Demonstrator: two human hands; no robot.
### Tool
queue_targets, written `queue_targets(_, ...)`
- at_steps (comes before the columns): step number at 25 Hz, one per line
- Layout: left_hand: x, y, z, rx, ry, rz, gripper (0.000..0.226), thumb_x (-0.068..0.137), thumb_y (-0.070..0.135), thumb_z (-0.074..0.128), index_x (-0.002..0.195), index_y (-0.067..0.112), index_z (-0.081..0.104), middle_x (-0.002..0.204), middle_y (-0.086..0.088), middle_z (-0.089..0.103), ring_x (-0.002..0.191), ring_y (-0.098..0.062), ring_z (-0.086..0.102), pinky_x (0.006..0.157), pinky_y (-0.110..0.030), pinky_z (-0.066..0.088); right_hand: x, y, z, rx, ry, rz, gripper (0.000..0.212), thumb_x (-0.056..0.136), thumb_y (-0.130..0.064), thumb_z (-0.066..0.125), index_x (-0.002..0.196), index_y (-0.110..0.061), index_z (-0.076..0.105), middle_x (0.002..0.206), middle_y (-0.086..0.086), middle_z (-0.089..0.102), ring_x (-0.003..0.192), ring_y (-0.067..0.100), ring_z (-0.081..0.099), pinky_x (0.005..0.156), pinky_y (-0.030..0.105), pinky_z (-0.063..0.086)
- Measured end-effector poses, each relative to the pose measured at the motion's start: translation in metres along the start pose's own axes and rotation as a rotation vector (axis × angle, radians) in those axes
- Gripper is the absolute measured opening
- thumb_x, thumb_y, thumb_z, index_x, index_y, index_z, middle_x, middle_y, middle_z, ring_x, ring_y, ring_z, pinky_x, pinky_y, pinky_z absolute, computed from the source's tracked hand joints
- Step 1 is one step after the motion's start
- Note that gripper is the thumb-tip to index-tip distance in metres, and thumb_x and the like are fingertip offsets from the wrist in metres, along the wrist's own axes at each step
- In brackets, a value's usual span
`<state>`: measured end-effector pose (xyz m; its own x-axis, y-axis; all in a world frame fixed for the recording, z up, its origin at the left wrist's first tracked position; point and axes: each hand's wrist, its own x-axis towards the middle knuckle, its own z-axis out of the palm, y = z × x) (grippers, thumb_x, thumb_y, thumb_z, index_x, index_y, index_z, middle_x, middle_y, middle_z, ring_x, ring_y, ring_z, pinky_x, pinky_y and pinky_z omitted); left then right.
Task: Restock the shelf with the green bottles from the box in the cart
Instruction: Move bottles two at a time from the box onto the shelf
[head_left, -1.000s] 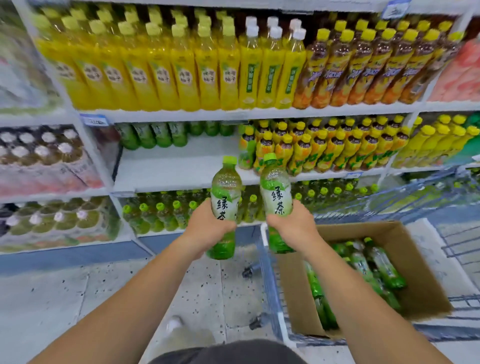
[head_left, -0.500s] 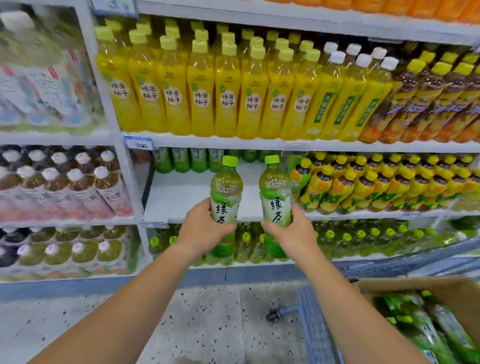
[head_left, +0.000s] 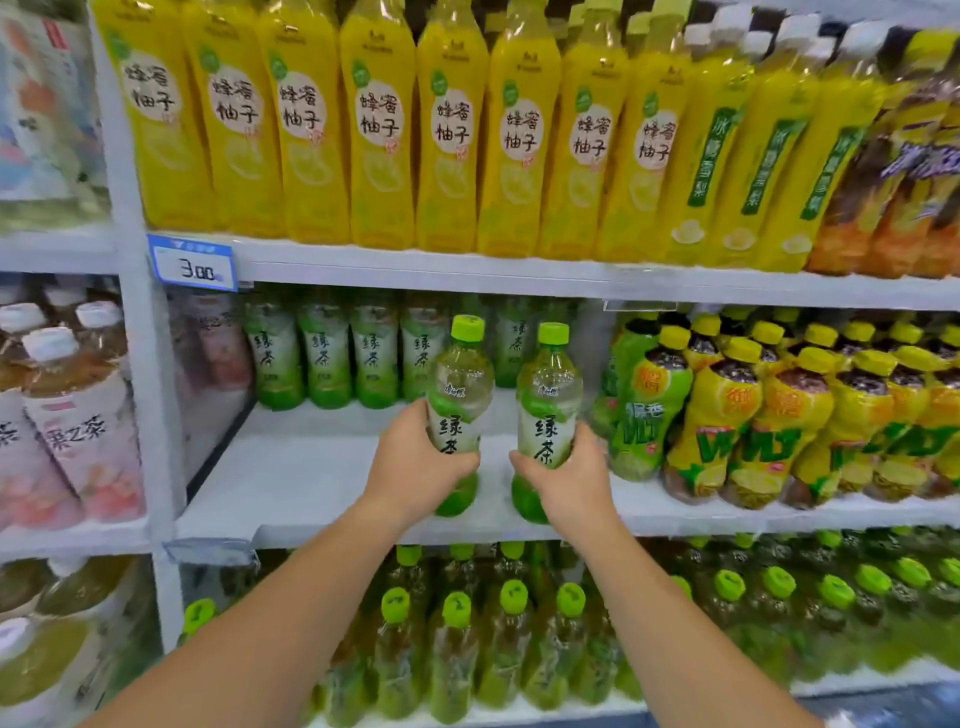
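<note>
Stock in hand: two green tea bottles, frame centre, upright. The left bottle (head_left: 460, 384) is gripped round its label by the left hand (head_left: 415, 462), fingers curled; the right bottle (head_left: 550, 395) likewise by the right hand (head_left: 566, 478). Position: over the front of the middle shelf (head_left: 311, 478), seemingly not yet set down. Shelved: one back row (head_left: 324, 353) of the same tea, bare space before it. Restocking judged early

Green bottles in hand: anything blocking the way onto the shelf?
Nothing visible. The left bottle and right bottle are at the bare front of the middle shelf; the green back row stands farther in, the yellow-capped bottles to the right.
</note>
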<state>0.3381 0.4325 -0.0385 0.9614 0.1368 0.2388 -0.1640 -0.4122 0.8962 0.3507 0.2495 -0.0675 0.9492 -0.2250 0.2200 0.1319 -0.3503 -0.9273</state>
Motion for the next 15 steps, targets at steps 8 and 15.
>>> queue_targets(8,0.010,-0.032,0.027,-0.079,0.013,0.153,0.047,0.067,0.026,0.084,0.106,0.034,0.061,0.097,0.012,0.070,0.082,0.004,0.066,0.064,-0.015,0.054,0.007,0.033,0.013,0.075,-0.002,-0.182,0.054,0.079,-0.027,0.082,0.117,-0.033,0.045,0.107,-0.019,0.060,0.093,-0.014,0.058,0.072,0.009,0.044)
queue_targets(15,0.001,-0.068,0.023,0.127,0.016,0.189,0.059,0.067,0.043,0.087,0.120,0.035,0.062,0.112,0.008,0.060,0.100,-0.004,0.059,0.086,-0.026,0.052,0.002,0.049,-0.005,-0.124,-0.027,-0.228,0.058,0.076,-0.046,0.081,0.121,-0.040,0.045,0.105,-0.030,0.055,0.093,-0.013,0.054,0.070,0.005,0.039)
